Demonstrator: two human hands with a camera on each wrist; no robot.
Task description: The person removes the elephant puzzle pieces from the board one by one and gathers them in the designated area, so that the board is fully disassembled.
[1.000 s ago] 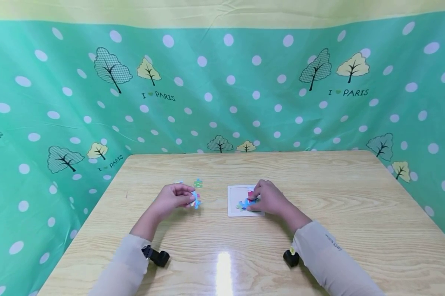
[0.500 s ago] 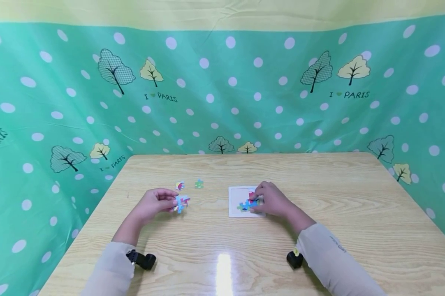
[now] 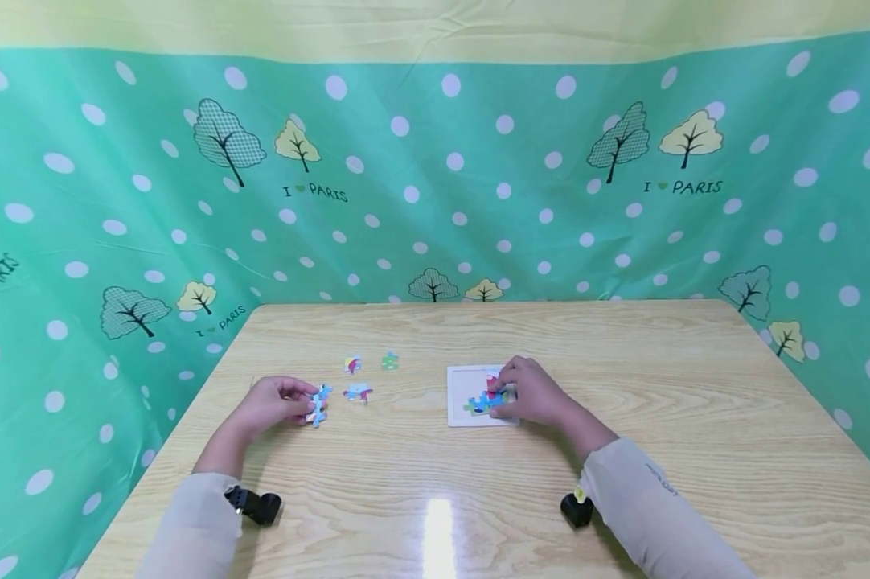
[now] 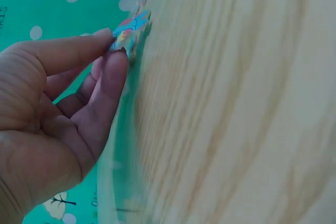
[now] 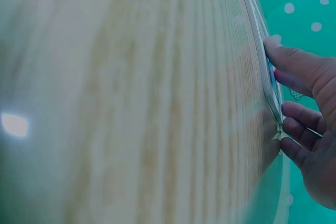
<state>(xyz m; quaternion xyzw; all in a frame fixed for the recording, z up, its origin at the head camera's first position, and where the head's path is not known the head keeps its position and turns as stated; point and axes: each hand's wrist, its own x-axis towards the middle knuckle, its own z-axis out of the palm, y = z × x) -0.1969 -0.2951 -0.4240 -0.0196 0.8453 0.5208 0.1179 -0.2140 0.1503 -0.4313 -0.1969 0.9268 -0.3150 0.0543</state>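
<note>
My left hand (image 3: 272,402) pinches a light-blue jigsaw puzzle piece (image 3: 318,406) between thumb and fingertips, left of the loose pieces. In the left wrist view this blue piece (image 4: 135,23) shows red and yellow patches, tilted at the fingertips. Inside a white square puzzle frame (image 3: 458,420) lie joined green, blue and red puzzle pieces (image 3: 481,404). Over the frame's right side my right hand (image 3: 532,392) curls its thumb and fingers about these pieces, partly hiding them. The right wrist view has the thumb at the edge of the frame (image 5: 269,88).
Loose puzzle pieces lie left of the frame: a red-and-yellow one (image 3: 352,364), a green one (image 3: 390,361), and a blue-and-pink one (image 3: 359,392). The wooden table (image 3: 377,482) meets a green dotted curtain (image 3: 377,161) at the back and sides.
My left hand has moved left with its blue piece, leaving a blue-and-pink piece on the table. The right hand has stayed at the frame.
</note>
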